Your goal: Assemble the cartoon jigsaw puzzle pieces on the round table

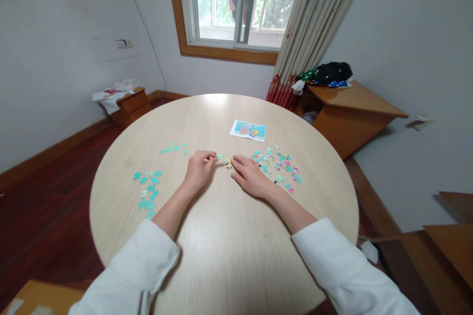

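My left hand (200, 169) is closed in a pinch, its fingertips at the edge of a small teal jigsaw puzzle piece (219, 157). Just right of that piece lies a little group of yellow puzzle pieces (227, 163). Over the table, my right hand (252, 175) has its fingers stretched out and apart, the fingertips touching the right side of the yellow pieces. Beside and partly behind the right hand is a scattered heap of teal, pink and yellow loose pieces (286, 164).
A round wooden table (221, 251) carries everything. Beyond my hands lies a picture card (249, 130) with cartoon figures. To the left are teal pieces (150, 192) and a smaller cluster (173, 147). A wooden cabinet (343, 103) with cloth on it stands right of the table.
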The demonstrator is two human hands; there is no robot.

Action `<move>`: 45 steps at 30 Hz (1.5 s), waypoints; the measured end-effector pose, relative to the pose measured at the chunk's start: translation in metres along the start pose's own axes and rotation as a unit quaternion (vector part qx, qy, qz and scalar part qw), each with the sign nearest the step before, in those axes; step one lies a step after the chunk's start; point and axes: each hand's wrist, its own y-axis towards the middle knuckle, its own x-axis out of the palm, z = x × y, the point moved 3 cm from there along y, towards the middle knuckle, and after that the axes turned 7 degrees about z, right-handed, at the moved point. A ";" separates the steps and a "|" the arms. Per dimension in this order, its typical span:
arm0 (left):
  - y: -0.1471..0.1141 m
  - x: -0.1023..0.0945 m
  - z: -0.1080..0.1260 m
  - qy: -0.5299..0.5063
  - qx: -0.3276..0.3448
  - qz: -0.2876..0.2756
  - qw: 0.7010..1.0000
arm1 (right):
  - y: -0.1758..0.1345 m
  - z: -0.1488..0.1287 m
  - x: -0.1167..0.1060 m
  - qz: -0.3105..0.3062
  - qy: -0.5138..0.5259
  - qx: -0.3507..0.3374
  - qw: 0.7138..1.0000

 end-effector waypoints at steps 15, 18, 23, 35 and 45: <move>0.001 -0.005 0.004 0.003 0.010 0.056 0.998 | -0.001 0.002 0.000 -0.009 0.009 0.000 1.000; 0.001 -0.005 0.004 0.003 0.008 0.058 0.998 | -0.001 0.001 0.000 -0.012 0.005 0.001 1.000; 0.001 -0.005 0.004 0.004 0.009 0.056 0.998 | 0.000 0.002 0.000 -0.014 0.003 0.007 1.000; 0.001 -0.005 0.004 -0.015 -0.012 0.049 0.999 | -0.001 0.001 0.003 -0.068 0.003 0.016 0.998; 0.004 0.001 -0.007 -0.135 -0.094 0.014 0.986 | -0.003 0.002 0.003 -0.052 0.006 0.013 0.999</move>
